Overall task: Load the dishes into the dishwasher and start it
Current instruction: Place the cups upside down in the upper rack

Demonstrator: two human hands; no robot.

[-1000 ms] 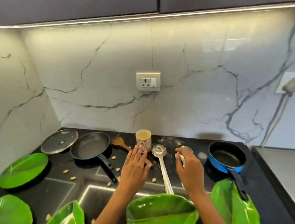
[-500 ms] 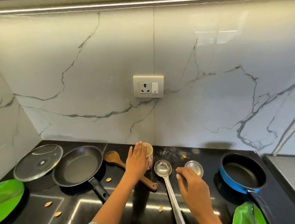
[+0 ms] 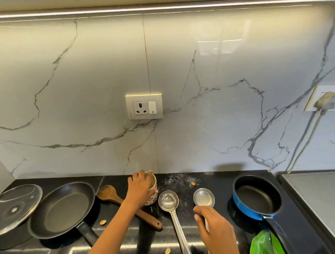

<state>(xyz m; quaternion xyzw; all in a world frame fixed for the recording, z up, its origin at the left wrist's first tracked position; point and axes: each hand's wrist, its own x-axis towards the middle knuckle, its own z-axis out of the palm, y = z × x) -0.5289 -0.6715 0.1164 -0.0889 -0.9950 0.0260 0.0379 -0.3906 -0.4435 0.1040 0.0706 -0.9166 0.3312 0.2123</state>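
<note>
Patterned ceramic cup under left hand, steel ladle beside

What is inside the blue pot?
The blue pot looks empty: only its dark, bare bottom shows, with no food or spoon in it. The near wall hides a thin strip of the inside by the handle, so that bit cannot be checked.

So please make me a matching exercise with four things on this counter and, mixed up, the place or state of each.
Things:
1. glass lid
2. patterned cup
3. blue saucepan
4. wooden spatula

Places or states:
A. under the left forearm
B. far left
C. held by the left hand
D. right of the two steel ladles

Pairs: 1-B, 2-C, 3-D, 4-A
</note>
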